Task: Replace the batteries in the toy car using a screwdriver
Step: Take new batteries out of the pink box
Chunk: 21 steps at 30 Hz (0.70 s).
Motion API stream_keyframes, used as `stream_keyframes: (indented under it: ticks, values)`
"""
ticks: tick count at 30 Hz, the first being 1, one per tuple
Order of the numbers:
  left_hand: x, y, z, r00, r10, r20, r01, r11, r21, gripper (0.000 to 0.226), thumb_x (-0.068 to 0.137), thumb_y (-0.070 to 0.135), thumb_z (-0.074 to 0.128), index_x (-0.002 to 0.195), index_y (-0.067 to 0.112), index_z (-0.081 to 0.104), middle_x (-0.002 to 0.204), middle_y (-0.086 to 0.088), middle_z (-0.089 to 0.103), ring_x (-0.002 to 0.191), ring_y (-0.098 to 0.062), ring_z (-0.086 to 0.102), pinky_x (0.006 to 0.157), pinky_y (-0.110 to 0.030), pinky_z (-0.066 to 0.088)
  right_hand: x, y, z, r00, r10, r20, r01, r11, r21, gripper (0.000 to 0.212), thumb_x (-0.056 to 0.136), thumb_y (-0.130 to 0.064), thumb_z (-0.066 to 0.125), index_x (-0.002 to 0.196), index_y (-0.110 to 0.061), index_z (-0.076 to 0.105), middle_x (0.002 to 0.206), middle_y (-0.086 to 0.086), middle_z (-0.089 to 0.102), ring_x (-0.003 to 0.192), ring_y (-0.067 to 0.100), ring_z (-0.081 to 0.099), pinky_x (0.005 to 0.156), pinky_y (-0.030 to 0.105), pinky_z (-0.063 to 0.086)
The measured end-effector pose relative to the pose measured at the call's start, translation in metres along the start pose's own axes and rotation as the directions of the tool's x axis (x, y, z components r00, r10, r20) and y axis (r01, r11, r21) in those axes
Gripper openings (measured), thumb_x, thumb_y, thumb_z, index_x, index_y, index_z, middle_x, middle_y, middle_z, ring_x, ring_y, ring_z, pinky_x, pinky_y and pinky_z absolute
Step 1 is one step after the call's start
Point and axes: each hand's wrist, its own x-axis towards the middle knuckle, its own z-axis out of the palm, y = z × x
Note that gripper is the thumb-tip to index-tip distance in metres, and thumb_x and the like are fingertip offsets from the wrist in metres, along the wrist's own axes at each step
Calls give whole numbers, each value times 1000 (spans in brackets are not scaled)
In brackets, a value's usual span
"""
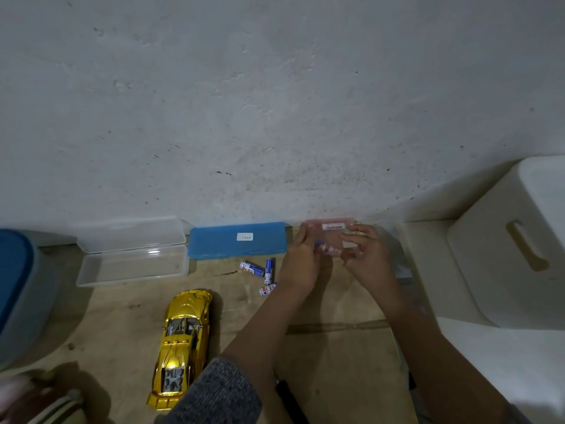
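A gold car (180, 347) sits on the wooden floor (336, 362), well left of both hands. The left hand (301, 264) pinches a battery (324, 247); the right hand (365, 255) holds a pink case (331, 232). Three batteries (264, 273) lie loose just left of the left hand.

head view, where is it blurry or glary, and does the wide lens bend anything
Head view: dim, even light; glare only on the gold toy car roof and hood. The left hand and right hand are soft at the pink case, so the batteries there smear. The wall's base line bows near both edges. Bottom-left corner is blurred.
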Motion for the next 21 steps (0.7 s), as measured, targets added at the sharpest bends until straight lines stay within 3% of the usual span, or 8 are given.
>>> stream_keyframes:
  ticks: [3,6,8,10,12,14,16,21]
  values:
    - [-5,2,-10,995,-3,103,1,1000,21,54,101,13,35,150,24,14,158,0,15,134,-23,39,107,-30,36,1,-2,-2,998,-67,21,69,995,-73,31,65,13,71,94,5,71,113,21,63,101,25,61,80,16,47]
    - [-25,8,-35,993,47,105,-53,997,54,58,95,1,42,148,18,24,157,-3,18,135,-23,37,108,-27,33,-6,-17,-7,988,-156,15,157,974,-162,36,68,11,68,100,-4,71,112,16,63,106,33,58,91,35,44]
    - [-45,6,-55,997,68,31,-69,996,57,51,94,3,43,144,13,33,153,-5,28,136,-23,35,109,-26,30,-21,-35,-6,990,-141,25,143,984,-106,34,79,6,59,105,-13,68,112,8,58,109,21,50,96,33,38]
    - [-71,-6,-80,997,21,-70,-16,997,74,41,95,8,45,136,8,44,144,-9,41,131,-24,40,105,-24,31,-42,-51,6,979,-203,32,205,974,-92,31,79,5,59,103,-12,68,112,8,61,108,21,53,94,25,36]
    - [-100,-27,-104,987,-85,-136,104,984,142,39,96,16,46,135,9,45,142,-9,42,131,-24,39,103,-25,31,-62,-60,22,953,-254,167,270,959,-86,29,79,4,60,104,-9,68,112,8,63,107,21,56,94,24,38]
    - [-130,-51,-115,960,-251,-122,279,881,382,53,98,33,40,146,15,26,154,-13,22,143,-31,17,111,-34,24,-72,-64,39,917,-279,285,307,950,-58,34,77,5,59,107,-6,67,113,10,64,107,24,57,98,27,41]
    - [-158,-65,-116,921,-378,-90,356,728,586,70,95,54,31,150,19,6,157,-18,0,144,-41,-2,114,-47,17,-79,-69,53,911,-241,333,269,962,-39,39,76,5,58,112,-6,65,115,10,64,107,24,57,97,25,39]
    - [-187,-82,-105,903,-429,-7,325,674,663,89,86,71,31,149,24,-12,155,-21,-17,142,-45,-9,112,-54,17,-92,-72,72,950,-150,275,173,983,-64,35,74,8,65,108,-2,67,105,16,68,94,30,64,85,22,41]
